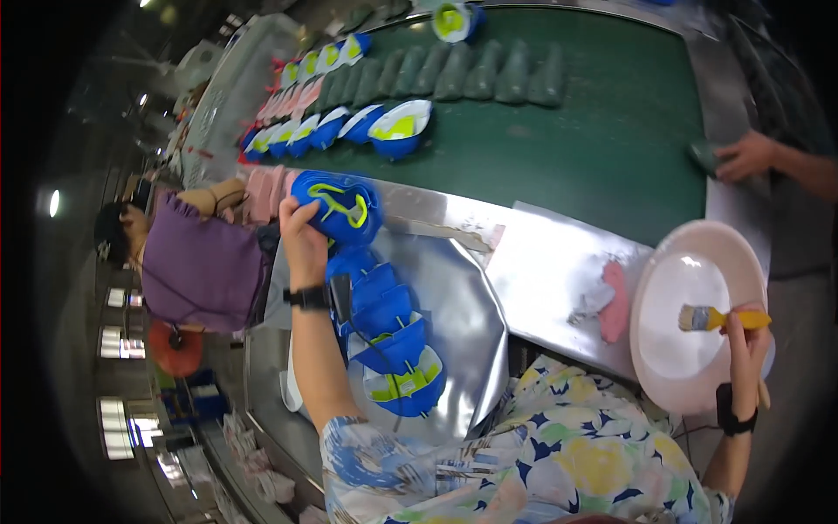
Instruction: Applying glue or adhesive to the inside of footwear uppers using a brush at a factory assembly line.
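My left hand (302,240) is closed on a blue shoe upper (371,227) with lime-green trim, lifted over the far end of a stack of similar blue uppers (384,301). That stack lies on a shiny metal tray (467,327) in front of me. On the right, my right hand (744,342) grips a paintbrush (717,320) by its yellow handle, bristles toward the left. The brush is above a pale pink basin (644,349) holding a white liquid or coating (685,288); whether the bristles touch it I cannot tell.
Beyond runs a green conveyor belt (611,166) with rows of dark green shoe lasts (454,74) and blue-white uppers (400,127). Another person's hand (746,157) touches a dark last at the right. A person in purple (205,262) is at the left. A pink cloth (614,301) lies beside the basin.
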`<state>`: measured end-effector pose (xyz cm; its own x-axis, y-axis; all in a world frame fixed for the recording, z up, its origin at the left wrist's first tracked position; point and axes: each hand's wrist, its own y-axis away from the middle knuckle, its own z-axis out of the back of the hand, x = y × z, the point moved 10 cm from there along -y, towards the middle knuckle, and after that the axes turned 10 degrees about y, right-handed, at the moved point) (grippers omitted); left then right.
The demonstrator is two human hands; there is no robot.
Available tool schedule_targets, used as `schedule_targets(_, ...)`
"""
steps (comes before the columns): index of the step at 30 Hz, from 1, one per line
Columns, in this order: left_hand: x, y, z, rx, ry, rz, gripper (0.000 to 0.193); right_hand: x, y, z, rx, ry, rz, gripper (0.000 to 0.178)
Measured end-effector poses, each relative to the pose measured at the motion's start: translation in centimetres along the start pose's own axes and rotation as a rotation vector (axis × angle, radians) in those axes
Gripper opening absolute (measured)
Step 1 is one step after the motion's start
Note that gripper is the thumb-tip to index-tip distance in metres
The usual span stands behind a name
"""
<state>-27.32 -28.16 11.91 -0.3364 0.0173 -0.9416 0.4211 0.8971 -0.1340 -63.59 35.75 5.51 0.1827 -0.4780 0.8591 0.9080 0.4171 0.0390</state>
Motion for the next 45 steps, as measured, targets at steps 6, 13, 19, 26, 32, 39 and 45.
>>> schedule_targets(6, 17.2, 11.9, -9.9, 0.082, 0.733, 0.727, 0.029, -1.2, -0.7, -2.6, 0.130, 0.026, 0.011, 0.013)
schedule_targets(13, 23.4, 20.3, -8.6, 0.032, -0.224, 0.857, 0.028, -1.4, -2.7, -2.1, 0.073, 0.197, 0.082, 0.024)
schedule_targets(19, 15.1, 21.6, -28.6, 1.209, -1.086, -0.687, 0.045, -1.4, -3.3, -7.0, 0.134, 0.256, 0.105, 0.028)
schedule_targets(26, 16.9, 13.8, -28.4, 1.009, -0.881, -0.072, 0.033, -0.2, 0.6, -7.1, 0.352, 0.508, 0.471, 0.021)
schedule_targets(32, 15.2, 12.6, -33.2, 0.846, -0.247, 0.618, 0.046, 4.1, -2.3, 2.6, 0.024, 0.206, 0.449, 0.020)
schedule_targets(39, 15.4, 21.7, -42.2, 1.078, -0.175, 0.765, 0.043, 10.4, -2.3, 4.7, -0.114, 0.005, 0.738, 0.020)
schedule_targets(45, 15.1, 22.5, -43.1, 0.949, 0.130, 0.716, 0.033, 7.7, -2.3, 6.7, -0.141, 0.093, 0.521, 0.026)
